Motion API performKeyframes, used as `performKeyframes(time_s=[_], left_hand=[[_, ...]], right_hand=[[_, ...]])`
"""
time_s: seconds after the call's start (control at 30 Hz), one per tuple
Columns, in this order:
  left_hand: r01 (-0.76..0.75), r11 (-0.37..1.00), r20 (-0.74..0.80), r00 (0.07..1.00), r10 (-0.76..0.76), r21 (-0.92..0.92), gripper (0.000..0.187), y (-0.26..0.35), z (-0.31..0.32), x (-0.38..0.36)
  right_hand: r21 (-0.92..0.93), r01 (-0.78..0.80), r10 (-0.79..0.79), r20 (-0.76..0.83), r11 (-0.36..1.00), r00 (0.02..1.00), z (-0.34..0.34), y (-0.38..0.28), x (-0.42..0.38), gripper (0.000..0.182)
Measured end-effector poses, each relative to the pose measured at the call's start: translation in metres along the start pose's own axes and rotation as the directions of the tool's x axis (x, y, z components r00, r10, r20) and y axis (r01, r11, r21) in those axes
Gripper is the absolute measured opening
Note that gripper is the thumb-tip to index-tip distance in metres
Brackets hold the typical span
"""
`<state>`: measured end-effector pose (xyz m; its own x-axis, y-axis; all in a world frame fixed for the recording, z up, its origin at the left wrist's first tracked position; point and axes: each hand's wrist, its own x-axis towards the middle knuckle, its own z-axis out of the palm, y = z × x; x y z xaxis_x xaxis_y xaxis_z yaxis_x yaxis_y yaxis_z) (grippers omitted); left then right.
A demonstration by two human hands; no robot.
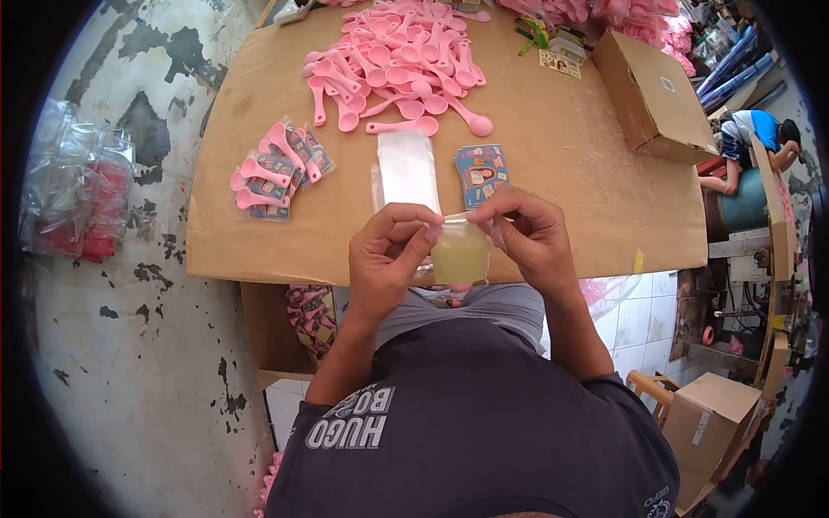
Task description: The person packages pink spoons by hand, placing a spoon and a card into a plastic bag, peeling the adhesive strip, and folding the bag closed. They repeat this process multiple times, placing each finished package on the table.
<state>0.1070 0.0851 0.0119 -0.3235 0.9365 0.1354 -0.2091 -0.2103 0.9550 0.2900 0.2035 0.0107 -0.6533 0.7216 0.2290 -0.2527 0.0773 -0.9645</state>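
Between my hands, over the table's near edge, is a small clear plastic bag (460, 261) with a pale yellow-green card showing in it. My left hand (386, 252) pinches its upper left corner between thumb and finger. At the upper right corner, my right hand (528, 235) pinches the same edge. Just beyond lies a stack of clear bags (408, 173). To its right is a stack of blue printed cards (482, 171). Pink measuring spoons (393, 65) form a large heap farther back. Bagged spoons with cards (281, 173) lie in a group at the left.
A cardboard box (652, 104) stands at the table's right, near a small card and green-handled tool (535, 34). Another person (751, 129) sits beyond it. Bundles of plastic bags (78, 190) are at far left; another box (712, 423) stands lower right.
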Motion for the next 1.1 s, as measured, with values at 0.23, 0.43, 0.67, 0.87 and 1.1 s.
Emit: performKeyframes(time_s=[0.23, 0.43, 0.67, 0.87, 1.1], left_hand=[[-0.067, 0.991, 0.064, 0.995, 0.075, -0.120, 0.010, -0.009, -0.010, -0.003], [-0.007, 0.998, 0.014, 1.000, 0.008, -0.069, 0.010, -0.012, -0.013, -0.005], [0.162, 0.986, 0.178, 0.972, -0.153, -0.041, 0.050, 0.017, -0.007, -0.005], [-0.032, 0.990, 0.060, 0.998, 0.024, 0.138, 0.029, 0.016, -0.023, -0.009], [-0.277, 0.584, -0.117, 0.830, 0.546, 0.763, 0.034, 0.052, -0.107, 0.028]], right_hand=[[-0.128, 0.133, -0.120, 0.103, 0.983, 0.987, -0.002, -0.014, 0.001, 0.013], [-0.331, 0.079, -0.038, 0.128, 0.940, 0.991, 0.006, -0.031, 0.001, 0.009], [-0.105, 0.045, -0.052, -0.062, 0.993, 0.997, 0.022, -0.014, 0.000, 0.040], [-0.299, 0.019, -0.023, -0.012, 0.954, 1.000, 0.028, -0.022, 0.002, 0.043], [-0.805, 0.251, -0.244, 0.136, 0.537, 0.960, 0.027, 0.007, 0.015, 0.026]])
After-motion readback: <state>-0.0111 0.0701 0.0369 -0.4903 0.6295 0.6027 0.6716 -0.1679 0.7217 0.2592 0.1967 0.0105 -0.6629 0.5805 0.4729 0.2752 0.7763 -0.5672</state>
